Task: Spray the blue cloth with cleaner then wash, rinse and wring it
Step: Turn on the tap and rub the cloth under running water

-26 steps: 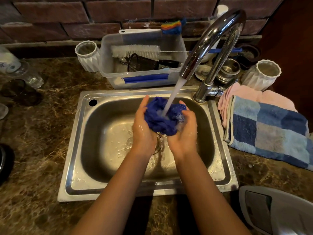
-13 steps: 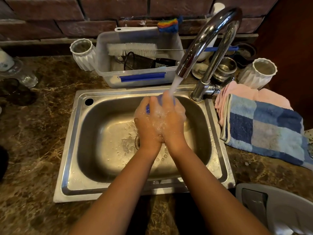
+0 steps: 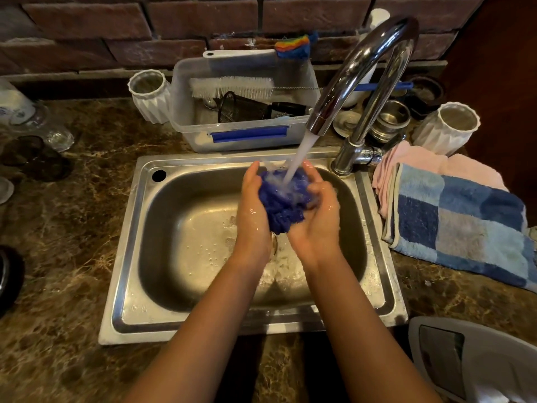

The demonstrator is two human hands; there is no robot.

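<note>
Both forearms are bare from the bottom edge up to the wrists; no sleeve is visible on them. The left hand (image 3: 252, 216) and the right hand (image 3: 315, 225) wear no glove, no ring and no watch or bracelet. The hands are wet and shiny, with small water drops on their backs. The fingernails cannot be seen clearly.

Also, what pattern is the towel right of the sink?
Blue checked patches on the towel, seen in the head view.
</note>
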